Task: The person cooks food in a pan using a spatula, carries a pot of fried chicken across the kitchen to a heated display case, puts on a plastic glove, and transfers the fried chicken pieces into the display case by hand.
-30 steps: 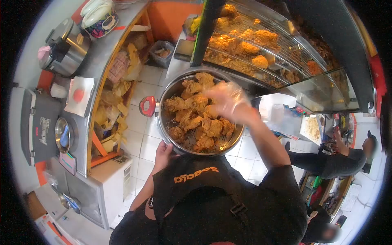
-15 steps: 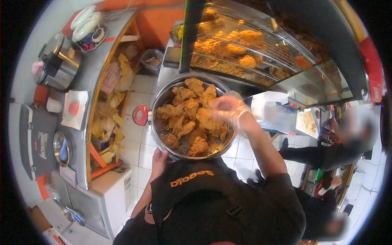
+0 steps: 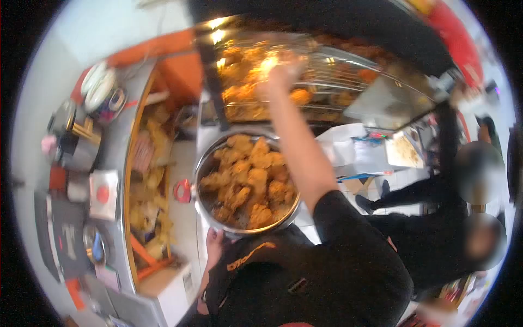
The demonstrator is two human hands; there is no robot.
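A round steel pot (image 3: 202,212) full of fried chicken pieces (image 3: 239,169) sits in front of my body, its red-trimmed handle (image 3: 183,191) pointing left. My left hand (image 3: 215,243) grips the pot's near left side, its fingers partly hidden beneath the rim. With the arm stretched over the pot, my right hand (image 3: 289,71) is inside the lit display case (image 3: 370,103), among fried chicken (image 3: 237,95) on wire racks. Motion and glare smear that hand, so whether a piece is in its fingers does not show.
On the left, a metal counter (image 3: 126,117) carries a rice cooker (image 3: 79,139), lidded pots and a steel bowl (image 3: 97,245). Shelves below hold bags and packets (image 3: 150,180). Rightward stand a white tray (image 3: 404,150) and other people in dark clothes (image 3: 430,229).
My right hand has moved from over the chicken in the pot up and forward into the display case. The view has shifted; my left hand stays at the pot.
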